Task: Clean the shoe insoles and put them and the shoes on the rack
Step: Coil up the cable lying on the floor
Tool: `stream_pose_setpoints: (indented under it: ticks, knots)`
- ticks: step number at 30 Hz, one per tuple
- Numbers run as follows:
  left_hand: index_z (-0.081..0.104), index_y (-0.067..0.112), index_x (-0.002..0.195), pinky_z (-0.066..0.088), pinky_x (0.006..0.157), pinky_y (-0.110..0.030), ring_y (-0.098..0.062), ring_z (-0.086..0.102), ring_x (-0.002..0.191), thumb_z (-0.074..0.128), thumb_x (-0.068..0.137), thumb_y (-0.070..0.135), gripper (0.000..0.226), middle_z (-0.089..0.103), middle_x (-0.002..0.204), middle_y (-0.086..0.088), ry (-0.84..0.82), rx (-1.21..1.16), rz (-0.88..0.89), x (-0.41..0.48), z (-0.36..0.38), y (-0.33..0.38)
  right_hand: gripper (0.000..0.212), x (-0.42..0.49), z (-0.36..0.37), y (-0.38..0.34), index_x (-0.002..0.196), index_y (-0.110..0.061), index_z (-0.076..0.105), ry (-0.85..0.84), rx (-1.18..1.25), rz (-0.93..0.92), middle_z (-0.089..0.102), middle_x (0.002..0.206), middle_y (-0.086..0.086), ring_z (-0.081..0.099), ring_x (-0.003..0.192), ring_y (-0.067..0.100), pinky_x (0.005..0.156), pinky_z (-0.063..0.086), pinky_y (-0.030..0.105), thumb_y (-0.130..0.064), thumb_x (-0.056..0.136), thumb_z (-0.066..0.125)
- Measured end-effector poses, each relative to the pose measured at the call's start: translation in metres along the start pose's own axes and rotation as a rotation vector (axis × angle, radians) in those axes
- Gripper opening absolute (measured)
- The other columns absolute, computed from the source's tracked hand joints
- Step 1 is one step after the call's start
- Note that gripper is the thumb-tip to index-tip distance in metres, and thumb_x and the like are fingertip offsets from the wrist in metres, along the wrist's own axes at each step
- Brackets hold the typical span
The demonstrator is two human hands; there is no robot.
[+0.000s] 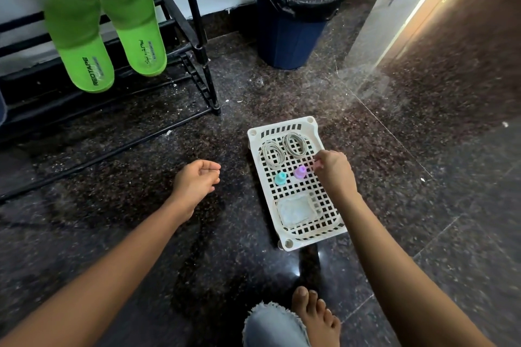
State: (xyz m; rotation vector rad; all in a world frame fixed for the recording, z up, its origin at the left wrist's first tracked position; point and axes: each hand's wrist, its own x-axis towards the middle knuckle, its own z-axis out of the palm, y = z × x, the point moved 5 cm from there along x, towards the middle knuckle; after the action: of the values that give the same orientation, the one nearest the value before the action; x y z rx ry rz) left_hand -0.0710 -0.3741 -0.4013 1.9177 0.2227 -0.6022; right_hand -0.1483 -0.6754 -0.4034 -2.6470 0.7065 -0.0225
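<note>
Insoles (79, 31) on rack (192, 8), right hand (334, 170) at basket (315, 237) — left hand (197, 180) loose

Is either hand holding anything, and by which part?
Left hand holds nothing. Right hand hovers over the white tray, fingertips curled beside the purple cap; whether they pinch anything cannot be told.

We see bare floor (127, 155) centre-left, free between black rack (201, 51) upper left and white basket (315, 239) at centre. Two green insoles (76, 31) lean across the rack's bars, covering that part. Blue bin (284, 42) blocks top centre. Floor right of basket open. Bare foot (315, 315) bottom centre.
</note>
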Motion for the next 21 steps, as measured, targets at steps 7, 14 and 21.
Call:
stream_pose_setpoints:
  ticks: [7,14,21]
  knots:
    - [0.065,0.014,0.101,0.052,0.072,-0.023,-0.013,0.064,0.087,0.055,0.096,0.011,0.012,0.067,0.094,-0.003,-0.081,0.043,0.004,-0.010,0.018,0.001,0.016,-0.063,-0.029,-0.002,0.092,-0.018,0.069,0.201,0.117,-0.016,0.067,0.086,0.004,0.060,0.079,0.023,0.066,0.050,0.034,-0.028,0.089,0.057]
    - [0.065,0.010,0.102,0.050,0.067,-0.019,-0.009,0.062,0.079,0.056,0.094,0.007,0.013,0.065,0.088,-0.002,-0.168,0.090,-0.003,-0.023,0.051,0.000,0.018,-0.088,-0.001,0.015,0.079,-0.019,0.070,-0.145,0.135,0.231,0.065,0.063,0.001,0.060,0.055,0.019,0.055,0.053,0.032,-0.034,0.084,0.064]
    - [0.066,0.012,0.100,0.052,0.069,-0.021,-0.013,0.064,0.084,0.059,0.093,0.010,0.011,0.067,0.090,-0.003,-0.148,0.124,0.017,-0.018,0.052,0.008,0.024,-0.089,-0.018,0.025,0.055,-0.008,0.051,-0.152,0.010,0.278,0.050,0.050,0.004,0.049,0.049,0.023,0.043,0.031,0.025,-0.019,0.075,0.060]
